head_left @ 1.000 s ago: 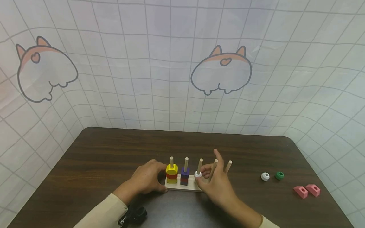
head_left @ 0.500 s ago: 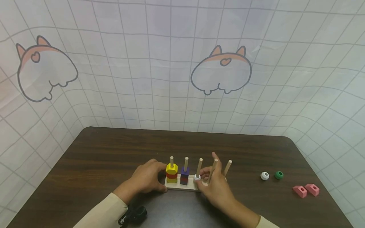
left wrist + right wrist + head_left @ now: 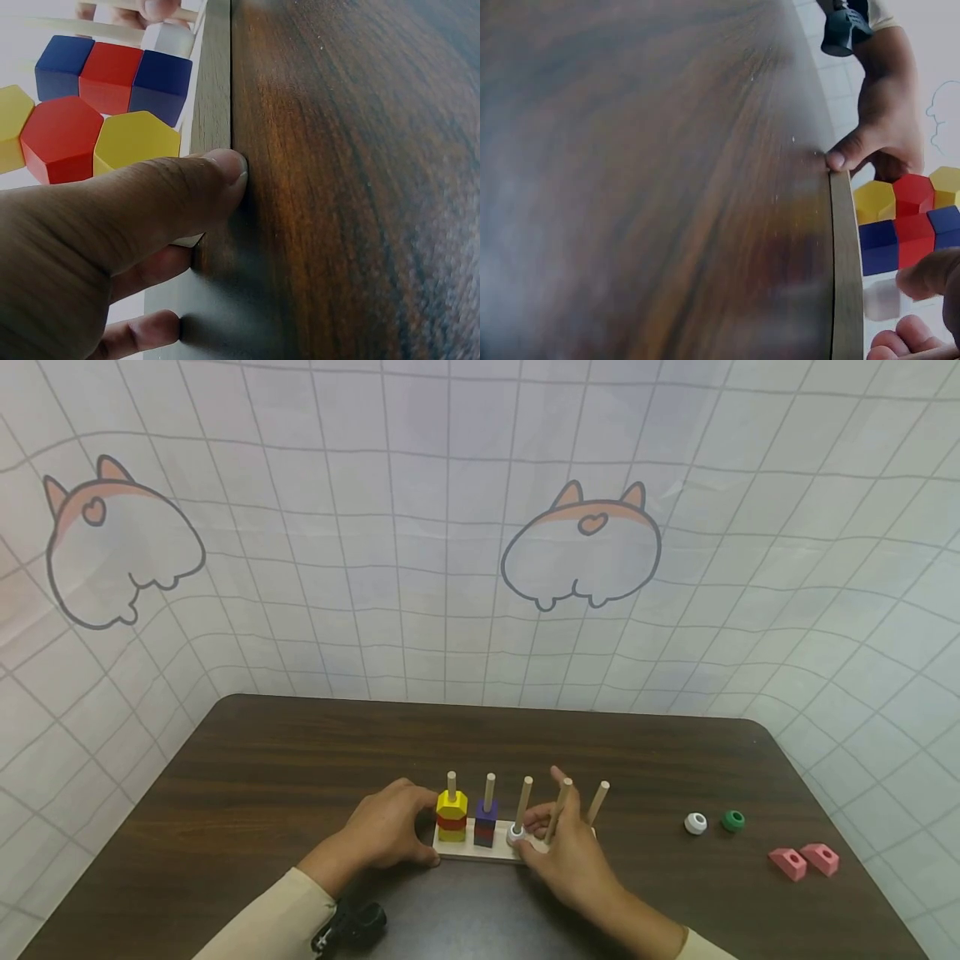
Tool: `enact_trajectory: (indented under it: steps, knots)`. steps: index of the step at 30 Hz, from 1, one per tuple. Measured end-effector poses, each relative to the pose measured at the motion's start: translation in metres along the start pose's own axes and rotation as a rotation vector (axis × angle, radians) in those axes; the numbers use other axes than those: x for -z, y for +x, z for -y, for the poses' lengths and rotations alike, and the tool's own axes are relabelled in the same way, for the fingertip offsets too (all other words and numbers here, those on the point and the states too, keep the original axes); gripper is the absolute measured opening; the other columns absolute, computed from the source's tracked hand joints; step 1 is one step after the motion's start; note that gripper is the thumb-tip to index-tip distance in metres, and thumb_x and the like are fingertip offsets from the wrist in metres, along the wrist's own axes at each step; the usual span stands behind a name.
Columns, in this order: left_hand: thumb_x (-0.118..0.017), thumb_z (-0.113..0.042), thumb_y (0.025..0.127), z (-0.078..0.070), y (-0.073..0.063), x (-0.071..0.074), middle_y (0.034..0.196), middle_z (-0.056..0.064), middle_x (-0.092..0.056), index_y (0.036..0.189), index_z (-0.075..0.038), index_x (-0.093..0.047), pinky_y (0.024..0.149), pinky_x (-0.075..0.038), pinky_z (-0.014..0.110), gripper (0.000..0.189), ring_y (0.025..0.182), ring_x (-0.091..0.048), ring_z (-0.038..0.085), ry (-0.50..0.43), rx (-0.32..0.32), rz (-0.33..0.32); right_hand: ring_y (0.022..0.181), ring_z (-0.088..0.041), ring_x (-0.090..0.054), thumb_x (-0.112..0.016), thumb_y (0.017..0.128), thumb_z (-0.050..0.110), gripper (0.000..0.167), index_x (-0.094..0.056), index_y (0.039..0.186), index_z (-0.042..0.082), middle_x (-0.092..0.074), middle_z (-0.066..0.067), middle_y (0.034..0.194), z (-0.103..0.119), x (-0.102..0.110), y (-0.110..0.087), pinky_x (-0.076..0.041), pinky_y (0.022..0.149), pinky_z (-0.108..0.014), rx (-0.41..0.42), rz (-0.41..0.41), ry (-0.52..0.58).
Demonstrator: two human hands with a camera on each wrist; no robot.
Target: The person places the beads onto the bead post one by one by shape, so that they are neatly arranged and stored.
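Observation:
A wooden peg board [image 3: 474, 852] with several upright pegs lies on the table. My left hand [image 3: 384, 827] grips its left end, the thumb [image 3: 214, 176] along the front edge. The leftmost peg bears yellow, red and yellow hexagonal blocks [image 3: 452, 817]. Blue, red and blue square blocks [image 3: 111, 75] fill the second peg. Low on the third peg, down at the board, sits a white bead [image 3: 514, 836], pinched by my right hand [image 3: 573, 858]. The two right pegs carry no blocks; the right hand partly hides their feet.
On the right of the dark table [image 3: 300, 752] lie a loose white bead [image 3: 695, 823], a green bead [image 3: 732, 821] and two pink blocks [image 3: 789, 863]. A black device [image 3: 352, 928] is at the left wrist. A patterned white cloth [image 3: 360, 568] hangs behind.
The white bead has slid down the third peg to the board, with my right hand moving down along with it. My left hand has stayed at the board's left end.

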State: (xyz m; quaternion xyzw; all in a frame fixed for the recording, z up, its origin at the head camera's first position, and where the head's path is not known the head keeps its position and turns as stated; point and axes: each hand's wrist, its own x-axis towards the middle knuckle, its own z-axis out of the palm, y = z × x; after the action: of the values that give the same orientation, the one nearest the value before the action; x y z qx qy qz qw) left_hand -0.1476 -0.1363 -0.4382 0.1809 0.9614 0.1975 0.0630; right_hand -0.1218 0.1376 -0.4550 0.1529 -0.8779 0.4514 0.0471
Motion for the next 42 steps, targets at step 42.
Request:
enact_trajectory:
  steps: [42]
  knots:
    - [-0.097,-0.038,0.062,0.003,0.000,0.000,0.113,-0.002,-0.069,0.116,-0.020,-0.073,0.084,-0.053,0.055,0.062,0.111,-0.060,0.023,0.003,-0.013,-0.002,0.109,-0.018,-0.065,-0.086,0.082,0.017,0.042,-0.068,0.121,0.019,-0.067,0.008,0.118,-0.061,0.113,-0.054,-0.054,0.088,-0.044,0.216,0.096,-0.506]
